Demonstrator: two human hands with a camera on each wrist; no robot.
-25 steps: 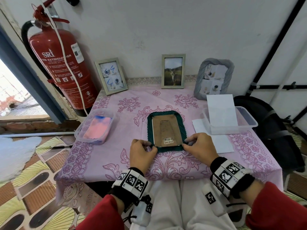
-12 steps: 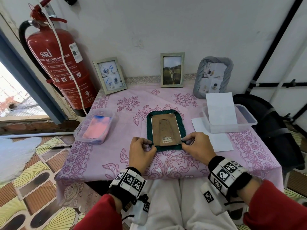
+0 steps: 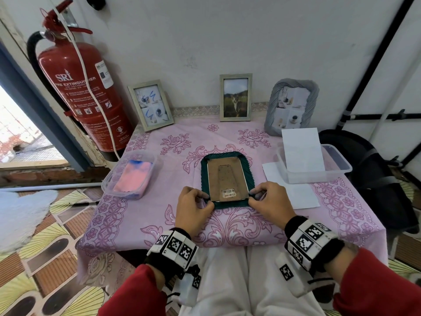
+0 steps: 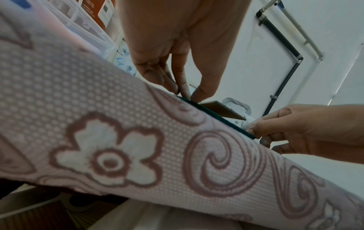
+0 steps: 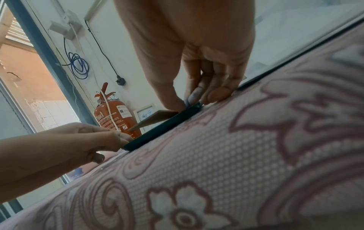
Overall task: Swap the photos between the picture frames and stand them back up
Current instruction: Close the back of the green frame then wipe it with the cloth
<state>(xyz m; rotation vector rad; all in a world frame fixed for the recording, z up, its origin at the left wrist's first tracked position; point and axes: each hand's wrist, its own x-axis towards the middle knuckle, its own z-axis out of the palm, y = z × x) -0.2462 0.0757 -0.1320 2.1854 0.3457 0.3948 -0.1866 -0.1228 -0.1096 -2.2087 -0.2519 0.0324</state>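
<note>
Fingertips (image 4: pixel 184 88) of your left hand (image 3: pixel 193 209) pinch the near left corner of the green frame (image 3: pixel 227 180), and your right hand (image 3: pixel 270 201) pinches its near right corner, thumb above and fingers curled at the edge. That frame lies face down on the pink tablecloth (image 3: pixel 148 215), at the middle of the table near your edge; its brown backing board (image 3: pixel 226 179), barcode sticker toward you, is tilted up at the near end, as both wrist views show. Compared with a second ago, your hands grip the same corners and the frame has not left its spot. Against the wall stand three frames: a pale one (image 3: pixel 150 105) on the left, the cat photo frame (image 3: pixel 235 98) in the middle, a grey ruffled one (image 3: pixel 291 107) on the right. A fire extinguisher (image 3: pixel 84 92) stands left of the table. A clear tub with a pink cloth (image 3: pixel 131 175) sits left of the green frame; another tub (image 3: pixel 337 165) with white paper (image 3: pixel 301 149) sits right, and neither touches it.
</note>
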